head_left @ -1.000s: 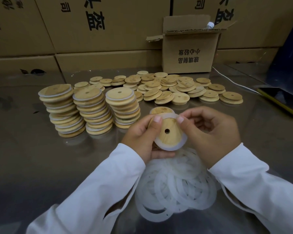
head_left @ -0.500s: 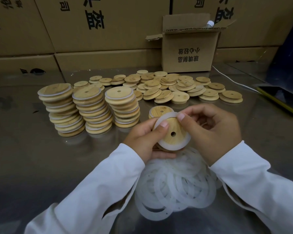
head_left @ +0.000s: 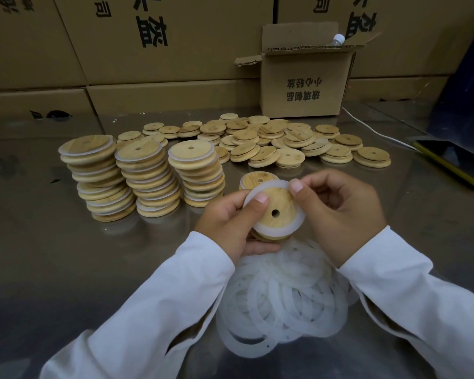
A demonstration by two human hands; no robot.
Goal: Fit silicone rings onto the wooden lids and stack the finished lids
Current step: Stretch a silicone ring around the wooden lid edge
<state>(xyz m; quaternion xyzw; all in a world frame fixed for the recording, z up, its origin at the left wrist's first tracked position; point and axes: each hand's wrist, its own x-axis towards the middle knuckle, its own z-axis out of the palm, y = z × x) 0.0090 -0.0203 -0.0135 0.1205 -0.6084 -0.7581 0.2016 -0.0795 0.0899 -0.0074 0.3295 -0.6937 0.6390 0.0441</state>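
I have one wooden lid (head_left: 281, 207) in my two hands, and it has one small hole in it. One white silicone ring (head_left: 260, 230) goes round the lid's raised middle part. My left hand (head_left: 227, 222) holds the lid from the left side, with my fingers curled under it and my thumb on top of the ring. My right hand (head_left: 340, 214) pinches the top edge of the ring, thumb in front and the other fingers curled in behind. I cannot tell if the ring is pushed all the way down at the top. The lid is tilted up to face me, and it is in the air between my hands, over the far edge of the heap of loose rings (head_left: 285, 302). The rings in that heap lie on top of each other, too many for me to count. One single lid (head_left: 255, 178) lies flat on the metal table (head_left: 52, 269), just behind the lid I hold. To the left stand three stacks of finished lids (head_left: 145, 179), side by side and leaning a little. Farther back are the bare lids (head_left: 271, 140) spread out, more than twenty. Behind them is one small open cardboard box (head_left: 304, 83). On the right is one phone (head_left: 454, 162) with a yellow edge, and one white cable (head_left: 378, 132) runs near it.
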